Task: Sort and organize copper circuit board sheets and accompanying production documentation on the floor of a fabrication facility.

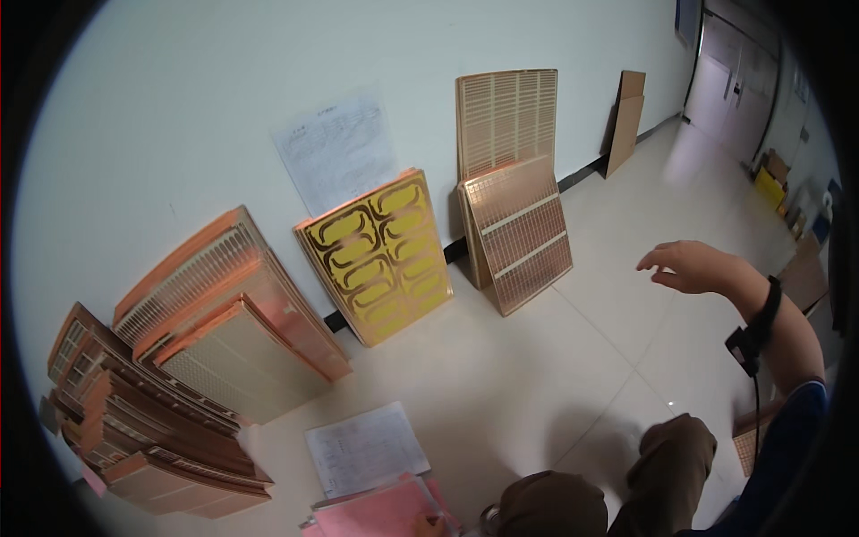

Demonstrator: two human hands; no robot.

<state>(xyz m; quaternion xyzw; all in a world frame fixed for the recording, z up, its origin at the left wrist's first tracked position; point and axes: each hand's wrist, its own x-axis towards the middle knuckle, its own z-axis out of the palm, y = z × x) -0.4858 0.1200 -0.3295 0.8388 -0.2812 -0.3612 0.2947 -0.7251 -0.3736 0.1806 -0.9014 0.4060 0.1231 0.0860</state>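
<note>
My right hand [689, 267] reaches out over the floor at the right, fingers apart and slightly bent, with nothing in them. A black strap with a small device and cable sits on that wrist. At the lower edge, part of my left hand [429, 524] shows on a stack of pink folders [380, 512], its fingers closed on them; the rest is out of the picture. A printed white sheet [369, 447] sticks out beyond the folders. Nearest to my right hand, copper-coloured circuit board panels [521, 234] lean against taller panels [508, 121] by the wall.
A yellow-patterned copper panel stack [385, 259] leans on the wall, with a printed sheet [335, 143] behind it. More copper panels [170, 447] crowd the left. Brown boards [626, 125] lean farther along. A door [725, 89] and yellow box [769, 190] are at far right.
</note>
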